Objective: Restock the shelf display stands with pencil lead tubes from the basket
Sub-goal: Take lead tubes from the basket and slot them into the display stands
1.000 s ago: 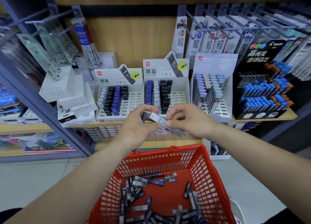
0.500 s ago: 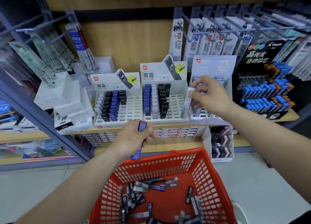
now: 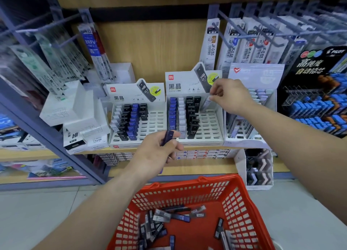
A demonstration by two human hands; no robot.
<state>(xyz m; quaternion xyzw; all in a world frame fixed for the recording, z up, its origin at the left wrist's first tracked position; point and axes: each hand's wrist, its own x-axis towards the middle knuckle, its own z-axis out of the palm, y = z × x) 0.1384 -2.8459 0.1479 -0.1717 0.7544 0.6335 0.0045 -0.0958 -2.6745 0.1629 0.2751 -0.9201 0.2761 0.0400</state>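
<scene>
1. Head view: pinched pale lead tube [image 3: 207, 104] in right hand [image 3: 231, 95] over middle display stand [image 3: 208, 126], 1 o'clock.
2. Gripped blue lead tube [image 3: 167, 137] in left hand [image 3: 158, 153], centre.
3. Showed loose tubes [image 3: 180, 217] in red basket [image 3: 242, 199], 6 o'clock.

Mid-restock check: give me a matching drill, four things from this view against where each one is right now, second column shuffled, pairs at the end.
1. dark blue lead tube
2. pale grey lead tube
3. red plastic basket
4. black Pilot display stand

A. far right on the shelf
B. pinched by the right hand over the middle white cardboard display stand
C. below the shelf, holding loose tubes
D. gripped in the left hand

Pairs: 1-D, 2-B, 3-C, 4-A
</scene>
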